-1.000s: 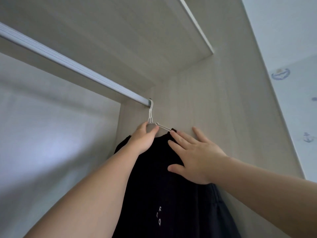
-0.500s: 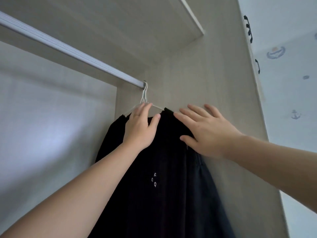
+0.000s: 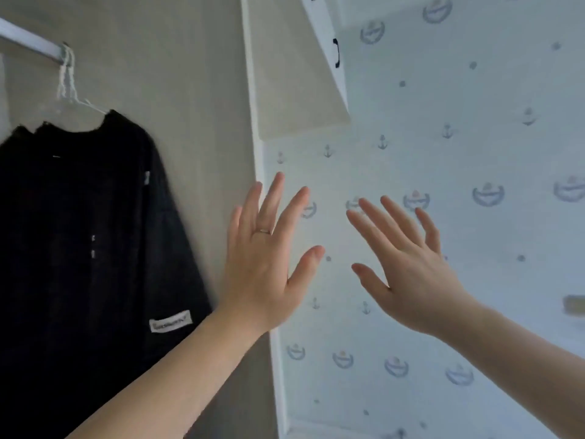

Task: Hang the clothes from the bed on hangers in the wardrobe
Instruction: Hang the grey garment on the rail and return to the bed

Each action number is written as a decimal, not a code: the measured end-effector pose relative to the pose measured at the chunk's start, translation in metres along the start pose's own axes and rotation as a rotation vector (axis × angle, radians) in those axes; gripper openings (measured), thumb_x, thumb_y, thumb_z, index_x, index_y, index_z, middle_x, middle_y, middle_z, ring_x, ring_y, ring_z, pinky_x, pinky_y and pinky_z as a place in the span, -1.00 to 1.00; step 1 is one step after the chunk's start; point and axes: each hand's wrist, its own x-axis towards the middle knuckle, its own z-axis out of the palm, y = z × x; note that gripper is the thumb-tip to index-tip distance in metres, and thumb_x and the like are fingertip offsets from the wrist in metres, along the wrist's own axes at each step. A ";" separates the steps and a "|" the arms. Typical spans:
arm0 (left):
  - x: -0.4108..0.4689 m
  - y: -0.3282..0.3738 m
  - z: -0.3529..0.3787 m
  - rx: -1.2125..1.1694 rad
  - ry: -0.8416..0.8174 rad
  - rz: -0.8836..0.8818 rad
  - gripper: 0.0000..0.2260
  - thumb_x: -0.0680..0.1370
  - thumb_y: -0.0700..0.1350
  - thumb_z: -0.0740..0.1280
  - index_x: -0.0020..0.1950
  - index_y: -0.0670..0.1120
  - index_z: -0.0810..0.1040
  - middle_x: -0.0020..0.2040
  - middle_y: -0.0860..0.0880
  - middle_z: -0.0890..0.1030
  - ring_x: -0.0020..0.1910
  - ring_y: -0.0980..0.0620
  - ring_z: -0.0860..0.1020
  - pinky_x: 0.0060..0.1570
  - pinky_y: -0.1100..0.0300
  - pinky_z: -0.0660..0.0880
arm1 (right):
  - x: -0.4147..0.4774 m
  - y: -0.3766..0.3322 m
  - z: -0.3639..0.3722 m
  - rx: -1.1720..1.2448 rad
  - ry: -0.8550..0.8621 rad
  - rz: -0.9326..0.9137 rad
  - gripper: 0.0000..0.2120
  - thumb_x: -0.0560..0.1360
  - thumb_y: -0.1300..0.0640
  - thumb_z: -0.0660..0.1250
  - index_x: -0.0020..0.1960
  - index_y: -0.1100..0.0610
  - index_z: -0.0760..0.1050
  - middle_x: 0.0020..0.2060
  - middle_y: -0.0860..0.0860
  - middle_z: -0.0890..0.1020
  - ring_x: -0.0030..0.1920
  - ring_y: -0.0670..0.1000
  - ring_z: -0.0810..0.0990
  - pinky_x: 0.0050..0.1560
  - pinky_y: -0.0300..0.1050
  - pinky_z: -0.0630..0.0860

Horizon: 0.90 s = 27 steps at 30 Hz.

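While the rail (image 3: 28,42) at the upper left of the frame carries a white hanger (image 3: 68,87) and the black shirt (image 3: 79,232) — probably soft, light, best handled by the hanger's neck — left hand (image 3: 266,264) and right hand (image 3: 408,280) hover empty, fingers spread.

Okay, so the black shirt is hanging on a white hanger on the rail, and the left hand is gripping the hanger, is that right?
Not quite. The black shirt does hang on the white hanger on the rail, but the left hand is not gripping the hanger. The head view shows it open, fingers spread, holding nothing, off to the right of the hanger.
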 end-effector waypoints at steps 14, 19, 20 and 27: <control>-0.191 0.311 0.280 -0.687 -0.808 -0.208 -0.35 0.56 0.32 0.05 0.62 0.18 -0.01 0.63 0.18 -0.14 0.58 0.18 -0.26 0.58 0.01 -0.10 | -0.401 0.186 -0.030 -0.066 -0.616 0.861 -0.37 0.60 -0.19 0.09 0.57 -0.19 -0.12 0.58 -0.16 -0.05 0.57 -0.05 -0.21 0.52 0.13 -0.28; -0.233 0.398 0.340 -0.833 -1.079 -0.209 -0.39 0.62 0.24 0.16 0.61 0.23 -0.03 0.63 0.21 -0.14 0.58 0.18 -0.25 0.58 -0.01 -0.09 | -0.481 0.213 -0.048 -0.040 -0.660 1.077 -0.37 0.61 -0.14 0.13 0.57 -0.22 -0.12 0.57 -0.20 -0.03 0.57 -0.04 -0.17 0.53 0.12 -0.23; -0.237 0.411 0.352 -0.848 -1.114 -0.202 -0.39 0.62 0.23 0.16 0.61 0.23 -0.03 0.63 0.19 -0.14 0.58 0.17 -0.24 0.57 -0.02 -0.10 | -0.493 0.220 -0.047 -0.049 -0.676 1.107 -0.37 0.61 -0.15 0.12 0.56 -0.23 -0.13 0.57 -0.21 -0.03 0.57 -0.04 -0.17 0.53 0.11 -0.22; -0.235 0.460 0.458 -0.831 -1.231 -0.097 -0.37 0.60 0.28 0.11 0.63 0.17 0.01 0.64 0.09 -0.05 0.61 0.05 -0.14 0.56 -0.03 -0.10 | -0.532 0.292 -0.013 -0.086 -0.727 1.306 -0.36 0.60 -0.15 0.15 0.56 -0.25 -0.11 0.57 -0.21 0.00 0.57 -0.05 -0.15 0.53 0.12 -0.20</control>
